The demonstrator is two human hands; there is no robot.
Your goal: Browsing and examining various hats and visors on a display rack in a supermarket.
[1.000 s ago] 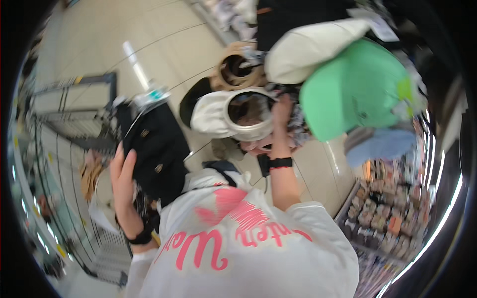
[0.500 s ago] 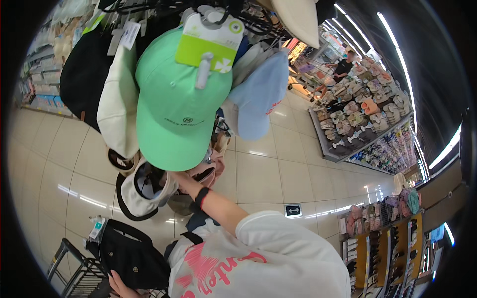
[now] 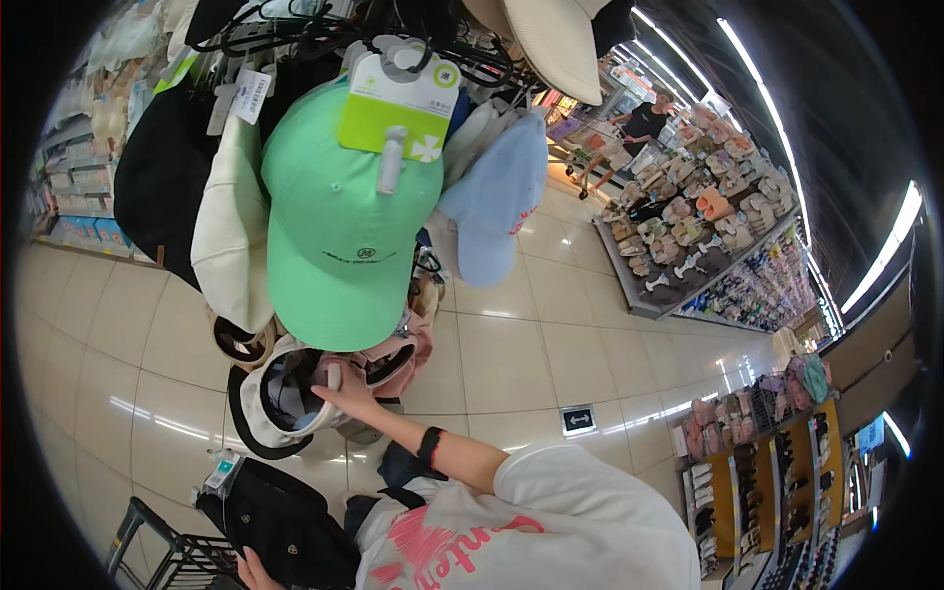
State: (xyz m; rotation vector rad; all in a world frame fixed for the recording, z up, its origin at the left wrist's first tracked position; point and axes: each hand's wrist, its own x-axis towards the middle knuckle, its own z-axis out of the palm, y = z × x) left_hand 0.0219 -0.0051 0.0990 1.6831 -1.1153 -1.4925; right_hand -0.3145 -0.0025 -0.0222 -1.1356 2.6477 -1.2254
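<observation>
My right hand [image 3: 344,395], with a dark band on its wrist, is closed on the edge of a white hat [image 3: 258,405] with a dark brim edge, its inside facing up. A pink hat [image 3: 411,346] hangs right beside it. Above the hand hangs a mint green cap [image 3: 339,241] with a tag at its top. At the lower edge my left hand [image 3: 256,572], only partly in view, grips a tagged black cloth item [image 3: 280,516] with a small gold emblem; it looks like a hat.
A white hat [image 3: 228,221], a black hat [image 3: 162,182] and a light blue cap [image 3: 497,202] hang from the black wire rack [image 3: 462,64]. A shopping cart [image 3: 147,536] stands lower left. Beyond the tiled floor are a slipper display [image 3: 688,202] and a person [image 3: 644,123] with a cart.
My right hand has come out from below the green cap and now shows at the white hat's edge. The black item has shifted slightly right and down. The far person has moved left in view.
</observation>
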